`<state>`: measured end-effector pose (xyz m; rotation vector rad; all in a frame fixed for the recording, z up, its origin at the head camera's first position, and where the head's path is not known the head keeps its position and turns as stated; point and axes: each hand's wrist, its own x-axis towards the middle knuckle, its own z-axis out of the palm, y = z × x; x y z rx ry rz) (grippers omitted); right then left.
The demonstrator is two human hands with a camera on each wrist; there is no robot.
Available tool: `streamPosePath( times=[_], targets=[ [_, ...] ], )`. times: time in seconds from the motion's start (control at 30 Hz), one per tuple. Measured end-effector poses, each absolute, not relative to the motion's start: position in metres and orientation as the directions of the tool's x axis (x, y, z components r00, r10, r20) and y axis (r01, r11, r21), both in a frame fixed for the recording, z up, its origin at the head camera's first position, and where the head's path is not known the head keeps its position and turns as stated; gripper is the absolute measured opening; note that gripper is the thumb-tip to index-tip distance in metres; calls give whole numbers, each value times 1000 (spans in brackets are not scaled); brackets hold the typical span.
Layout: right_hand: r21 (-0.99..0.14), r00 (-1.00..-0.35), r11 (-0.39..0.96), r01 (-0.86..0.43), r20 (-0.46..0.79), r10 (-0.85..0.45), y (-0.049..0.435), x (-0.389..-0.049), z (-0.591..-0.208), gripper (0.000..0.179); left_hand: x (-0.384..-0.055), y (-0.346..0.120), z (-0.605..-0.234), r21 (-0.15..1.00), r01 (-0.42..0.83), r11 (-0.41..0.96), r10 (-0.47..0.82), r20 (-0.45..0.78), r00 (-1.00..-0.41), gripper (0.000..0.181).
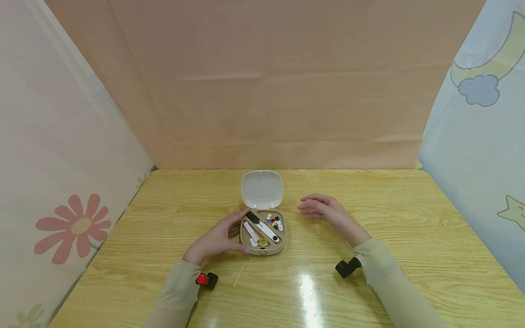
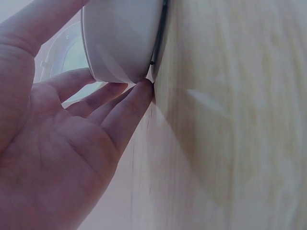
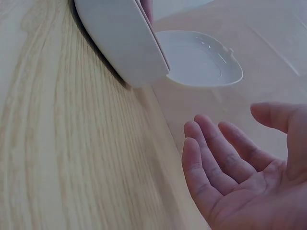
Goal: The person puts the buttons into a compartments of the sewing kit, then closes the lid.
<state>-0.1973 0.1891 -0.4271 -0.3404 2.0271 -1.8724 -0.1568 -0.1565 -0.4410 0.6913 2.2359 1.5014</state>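
A beige sewing box (image 1: pixel 283 248) stands on the table with its whitish lid (image 1: pixel 262 189) raised at the back. My left hand (image 1: pixel 217 237) holds the box by its left side, thumb at the front corner and fingers along the far left wall. In the left wrist view its fingers (image 2: pixel 127 112) touch the box wall low down. Inside lie a black-and-white tool (image 1: pixel 264 228) set diagonally, colourful buttons (image 1: pixel 275 221), a pink patterned strip (image 1: pixel 251 231) and a gold ring-shaped piece (image 1: pixel 263 242). To the right, my right hand (image 1: pixel 321 209) is apart from the box, fingers loosely extended and holding nothing.
The wooden table (image 1: pixel 184 191) runs back to a tan paper backdrop (image 1: pixel 287 114). Patterned sheets hang at left and right. A thin pale strand (image 1: pixel 240 272) lies in front of the box. Each wrist carries a small black camera (image 1: pixel 347 267).
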Motion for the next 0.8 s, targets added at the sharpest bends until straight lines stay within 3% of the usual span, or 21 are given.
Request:
streamPosePath(
  times=[0.43, 0.8],
  targets=[
    [-988, -900, 8, 155, -145, -410, 183, -208, -430, 58, -158, -157, -441, 937, 166, 307, 574, -43, -818, 104],
    [-978, -854, -109, 178, -99, -511, 172, -218, -429, 71, -148, -152, -419, 945, 135, 298, 575, -64, -816, 103]
  ],
)
